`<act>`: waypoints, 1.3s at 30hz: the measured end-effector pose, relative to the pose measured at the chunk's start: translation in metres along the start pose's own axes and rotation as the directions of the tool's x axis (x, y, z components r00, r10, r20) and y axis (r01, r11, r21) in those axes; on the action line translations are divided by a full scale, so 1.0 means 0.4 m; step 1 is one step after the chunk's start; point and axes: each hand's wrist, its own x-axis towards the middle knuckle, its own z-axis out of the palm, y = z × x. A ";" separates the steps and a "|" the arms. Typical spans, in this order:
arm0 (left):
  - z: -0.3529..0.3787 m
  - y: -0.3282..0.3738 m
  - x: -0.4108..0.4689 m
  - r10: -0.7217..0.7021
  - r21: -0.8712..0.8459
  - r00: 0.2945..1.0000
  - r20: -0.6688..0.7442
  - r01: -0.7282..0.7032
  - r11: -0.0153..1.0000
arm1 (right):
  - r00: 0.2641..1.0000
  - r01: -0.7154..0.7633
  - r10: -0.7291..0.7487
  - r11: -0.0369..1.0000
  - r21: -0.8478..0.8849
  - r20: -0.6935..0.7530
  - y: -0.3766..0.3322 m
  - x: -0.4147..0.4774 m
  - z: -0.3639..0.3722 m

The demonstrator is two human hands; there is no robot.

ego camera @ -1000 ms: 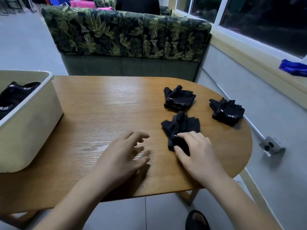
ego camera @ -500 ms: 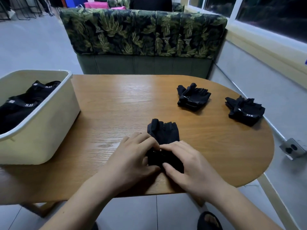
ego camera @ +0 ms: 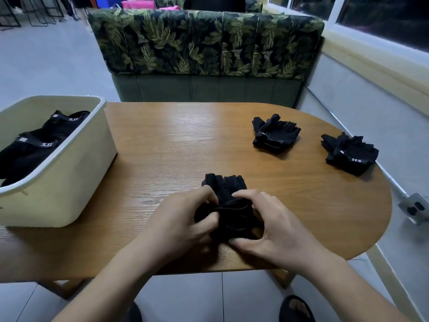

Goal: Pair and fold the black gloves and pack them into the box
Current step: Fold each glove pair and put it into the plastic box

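A pair of black fingerless gloves (ego camera: 228, 205) lies near the table's front edge, fingers pointing away from me. My left hand (ego camera: 183, 219) grips its left side and my right hand (ego camera: 271, 226) grips its right side, with the cuff end bunched between them. Two more black glove bundles rest on the table's right part: one (ego camera: 275, 133) farther back and one (ego camera: 349, 154) near the right edge. The cream plastic box (ego camera: 69, 173) stands at the left with black gloves (ego camera: 39, 142) inside.
The wooden table (ego camera: 176, 145) has a rounded right end. A leaf-patterned bench back (ego camera: 204, 43) stands behind it. A wall with a window ledge runs along the right, with a socket (ego camera: 415, 208) low on it. My sandalled foot (ego camera: 294, 310) shows below.
My right hand dragged the glove pair leftward toward the table's middle front. My left hand, flat on the table before, came onto the gloves. Both hands now pinch and bunch the cuff end.
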 end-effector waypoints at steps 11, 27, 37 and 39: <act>-0.001 -0.018 0.006 -0.156 -0.238 0.984 0.088 0.173 0.956 | 0.970 -0.107 0.183 0.913 0.393 -0.161 0.016 0.013 0.008; 0.035 -0.031 0.036 -0.363 -0.155 0.930 -0.047 0.353 0.923 | 0.870 -0.395 0.446 0.886 0.244 -0.210 0.010 0.074 0.026; 0.035 -0.040 0.054 -0.329 -0.006 0.944 -0.015 0.329 0.944 | 0.887 -0.420 0.418 0.907 0.032 -0.198 0.014 0.088 0.009; 0.035 -0.034 0.060 -0.336 -0.007 0.941 0.028 0.337 0.942 | 0.890 -0.430 0.427 0.903 0.018 -0.162 0.012 0.090 0.004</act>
